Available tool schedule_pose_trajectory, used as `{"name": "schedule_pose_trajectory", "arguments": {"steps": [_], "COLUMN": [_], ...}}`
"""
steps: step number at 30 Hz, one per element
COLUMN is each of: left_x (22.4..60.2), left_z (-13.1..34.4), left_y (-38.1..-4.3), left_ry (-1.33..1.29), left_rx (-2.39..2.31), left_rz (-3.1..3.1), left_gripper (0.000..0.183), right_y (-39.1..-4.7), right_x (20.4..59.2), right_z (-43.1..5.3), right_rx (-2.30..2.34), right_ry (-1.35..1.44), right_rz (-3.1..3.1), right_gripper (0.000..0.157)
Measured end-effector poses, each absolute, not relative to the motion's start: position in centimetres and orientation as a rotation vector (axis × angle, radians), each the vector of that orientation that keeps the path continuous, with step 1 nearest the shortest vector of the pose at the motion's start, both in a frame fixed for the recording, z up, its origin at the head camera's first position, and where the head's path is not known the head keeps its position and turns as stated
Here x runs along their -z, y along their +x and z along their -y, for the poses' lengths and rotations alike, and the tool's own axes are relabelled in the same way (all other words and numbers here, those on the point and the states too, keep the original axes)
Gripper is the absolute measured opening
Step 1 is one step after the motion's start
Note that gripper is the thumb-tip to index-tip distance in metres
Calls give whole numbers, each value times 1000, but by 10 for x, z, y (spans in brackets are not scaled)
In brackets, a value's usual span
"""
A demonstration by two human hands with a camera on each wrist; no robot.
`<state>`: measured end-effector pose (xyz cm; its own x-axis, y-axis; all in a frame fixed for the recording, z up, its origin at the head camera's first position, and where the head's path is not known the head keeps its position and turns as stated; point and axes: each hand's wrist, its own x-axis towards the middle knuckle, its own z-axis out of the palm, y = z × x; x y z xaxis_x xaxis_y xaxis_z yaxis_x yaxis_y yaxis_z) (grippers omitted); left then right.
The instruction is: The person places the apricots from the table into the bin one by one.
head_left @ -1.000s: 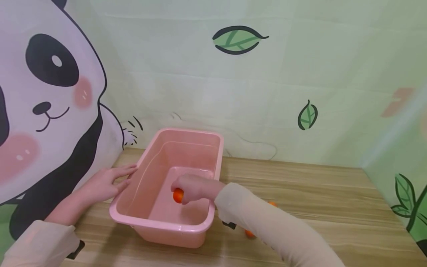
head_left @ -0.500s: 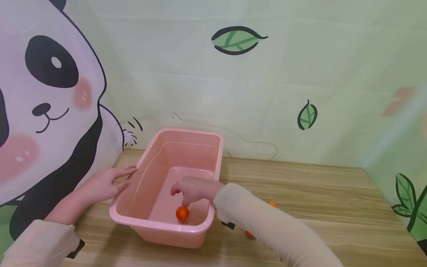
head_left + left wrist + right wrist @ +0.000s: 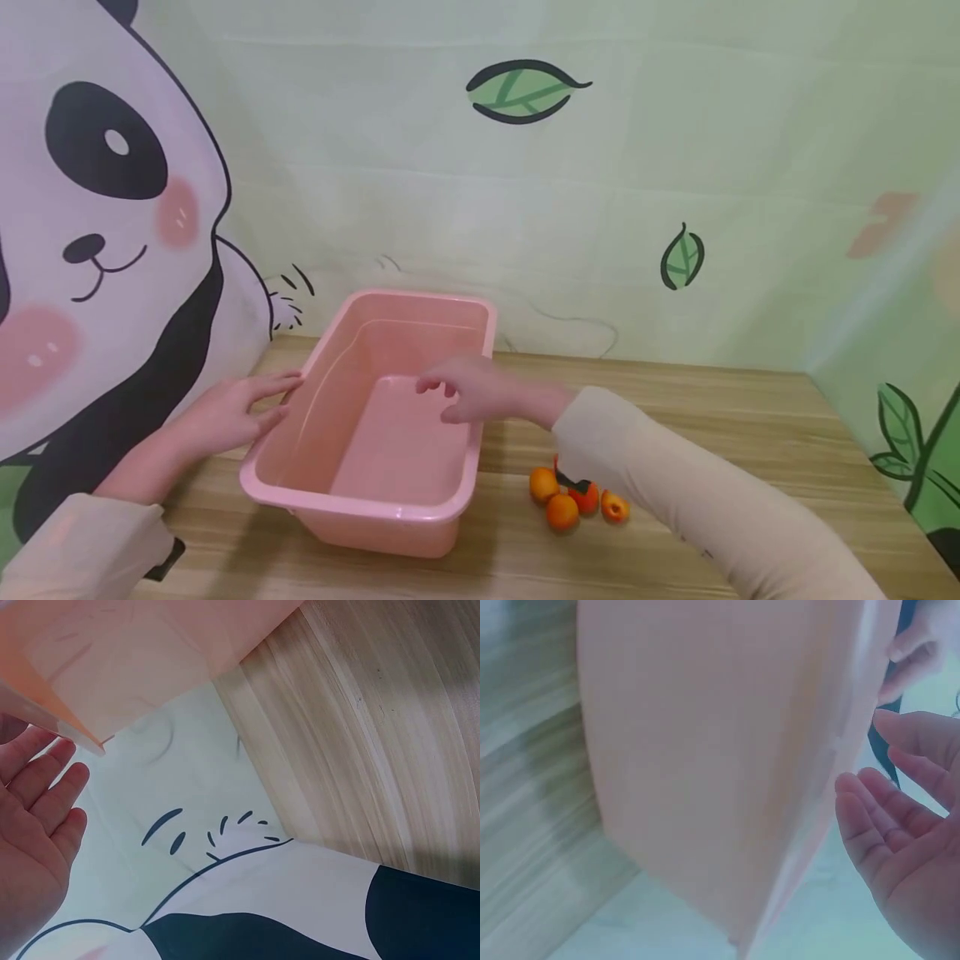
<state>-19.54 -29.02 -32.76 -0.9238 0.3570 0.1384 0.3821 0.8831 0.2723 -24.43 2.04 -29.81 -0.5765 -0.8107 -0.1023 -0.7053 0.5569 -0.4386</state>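
Note:
A deep pink plastic basin (image 3: 352, 500) stands on the wooden table. At its left rim, my left hand (image 3: 228, 412) touches the edge with fairly straight fingers; the left wrist view shows those fingers (image 3: 56, 776) by the rim. Over the basin's right side hovers my right hand (image 3: 480, 390), fingers loosely bent and nothing held, as the right wrist view of the hand (image 3: 907, 817) confirms. To the right of the basin, partly below my right sleeve, lie several small round orange fruits (image 3: 562, 512). One fruit (image 3: 615, 506) has a darker mark. No fruit shows inside the basin from here.
The wooden tabletop (image 3: 697, 417) extends right of the basin. Behind it hangs a pale green backdrop (image 3: 585, 208) with leaf drawings, and a large printed panda (image 3: 135, 267) fills the left side. The basin's far end is close to the backdrop.
My right hand let go of an orange fruit inside the basin, then rose and moved right toward the rim. The fruit dropped near the front wall and is now out of sight. My left hand stayed.

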Motion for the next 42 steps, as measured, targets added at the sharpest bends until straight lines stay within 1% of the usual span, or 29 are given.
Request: {"name": "schedule_pose_trajectory", "arguments": {"steps": [4,11,14,20,27,36,42], "left_x": [328,327,327,326,326,325,326], "left_z": [290,290,290,290,288,289,289], "left_y": [-196,-196,-196,-196,-195,-196,-196], "left_ry": [-585,-588,-566,-548,-555,-546,-549], "left_rx": [451,451,465,479,479,473,483], "left_rz": [2978,2979,3005,3024,3013,3029,3034], "left_gripper": [44,43,45,46,44,45,44], "right_y": [-243,-238,-236,-232,-231,-227,-224], "right_x": [294,296,300,314,335,365,384], "right_z": [-43,-84,-99,-128,-158,-185,-199], "right_rx": [557,571,571,493,458,521,553], "right_ry": [-1265,-1246,-1222,-1039,-959,-789,-721], "right_rz": [-2546,-2553,-2552,-2572,-2528,-2492,-2509], "right_gripper": [32,35,33,32,29,33,43]}}
